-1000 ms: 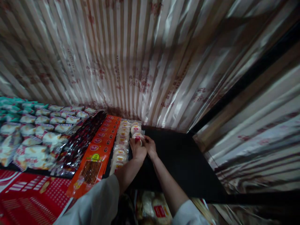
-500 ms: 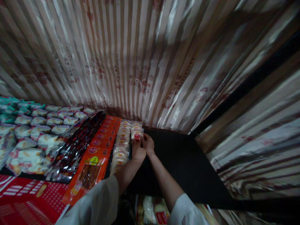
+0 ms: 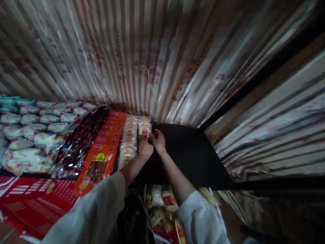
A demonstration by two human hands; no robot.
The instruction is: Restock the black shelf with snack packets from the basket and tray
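My left hand is at the near end of a short row of small clear-wrapped white snack packets. Its fingers close on the nearest one, a white snack packet with a red label; the fingertips are partly hidden. My right hand is just to the right, its fingers lifted and apart, its thumb close to that packet's edge. Left of this row stands a longer row of similar white packets. Beyond it, orange snack packs overlap in a line.
Dark shiny packs and many white bags fill the left of the black shelf. A red basket is at lower left. Below the shelf, a box of mixed packets shows between my arms. Striped plastic sheeting hangs behind.
My view has tipped down, showing more of the box and basket below. My right hand's fingers have come away from the packet and spread, while my left hand stays at it.
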